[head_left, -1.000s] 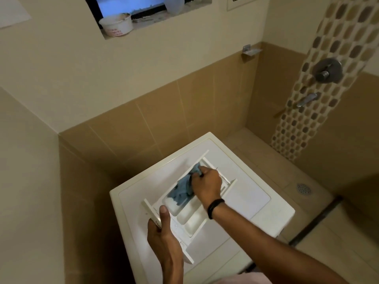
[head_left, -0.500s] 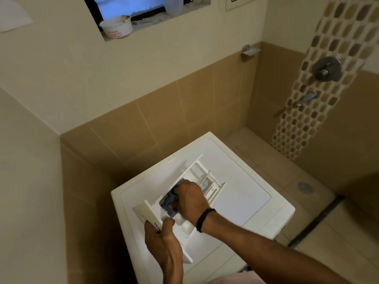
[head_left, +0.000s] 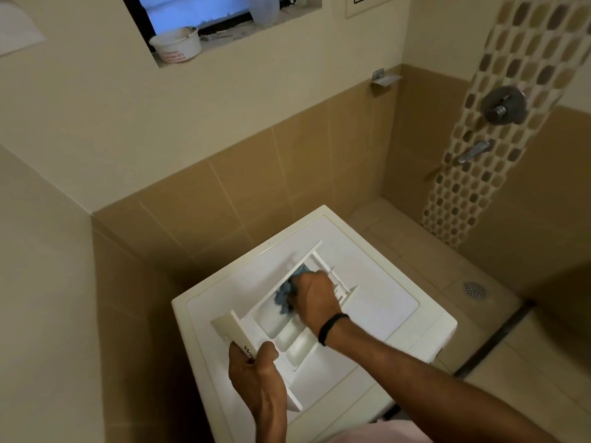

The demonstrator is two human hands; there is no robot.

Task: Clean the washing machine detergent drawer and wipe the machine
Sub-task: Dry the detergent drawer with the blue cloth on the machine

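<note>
— Drawer [head_left: 297, 343]: where does it sit?
— Flat on the washer [head_left: 383, 302] top, out of its slot and angled across the lid. Its front panel faces the person's near left.

— And the hands?
— The left hand [head_left: 256, 375] grips the near end of the front panel. The thumb is hooked over the panel's top edge and the fingers are wrapped round the face below. The right hand [head_left: 315, 295], with a black band [head_left: 329, 327] at the wrist, is knuckles-up and curled tight round a blue cloth [head_left: 283, 295].

— Where is the cloth working?
— It is pressed down inside the drawer's long compartment, toward the far end. It bunches out past the fingers on the left side. The smaller compartments nearer the panel lie uncovered.

— Setting?
— A tiled bathroom corner, with the washer pushed against tan wall tiles. A white tub [head_left: 176, 44] stands on the window ledge above. To the right there is a shower valve [head_left: 504, 105] on a mosaic strip and a round drain [head_left: 474, 290] in the floor.
</note>
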